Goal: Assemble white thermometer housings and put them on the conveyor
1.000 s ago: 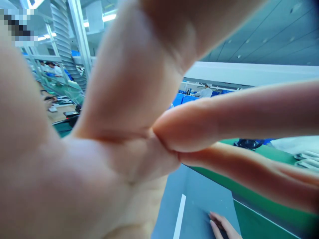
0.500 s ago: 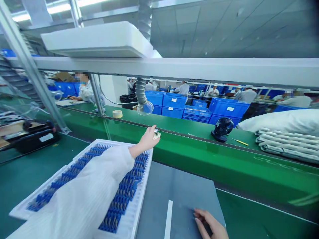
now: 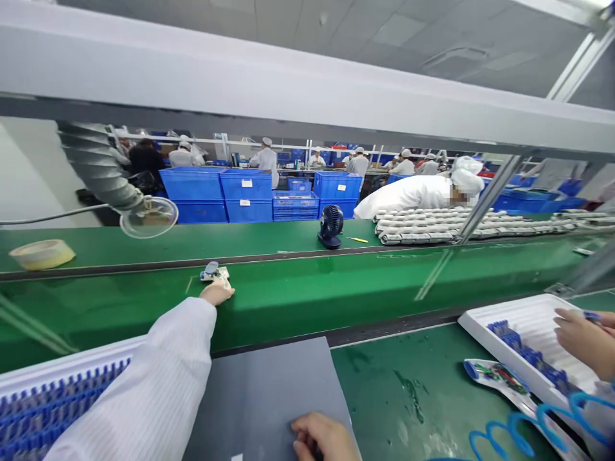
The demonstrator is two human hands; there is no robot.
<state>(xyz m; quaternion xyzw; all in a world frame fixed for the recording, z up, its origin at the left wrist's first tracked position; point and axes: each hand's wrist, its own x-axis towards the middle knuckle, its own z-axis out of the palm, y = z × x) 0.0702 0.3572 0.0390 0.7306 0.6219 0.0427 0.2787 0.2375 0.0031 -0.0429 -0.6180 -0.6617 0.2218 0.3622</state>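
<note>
My left hand [image 3: 217,293] is stretched far out onto the green conveyor belt [image 3: 298,288], arm in a white sleeve. Its fingertips are closed on the near edge of a small circuit board [image 3: 214,273] that rests on the belt. My right hand [image 3: 321,438] lies at the bottom edge on a grey mat [image 3: 269,384], with its fingers curled under; what is beneath them is hidden. A white tray of blue parts [image 3: 72,365] sits under my left arm.
Another person's hand [image 3: 583,336] works over a white tray [image 3: 528,314] at the right, beside a blue coiled cable [image 3: 528,429]. Beyond the belt stand a tape roll [image 3: 42,253], a hose with a clear funnel [image 3: 148,216], a small fan [image 3: 330,225] and blue crates [image 3: 216,192].
A hand that covered the lens a second ago is gone. My view has swung to the right. My left hand has lowered the small board onto the belt.
</note>
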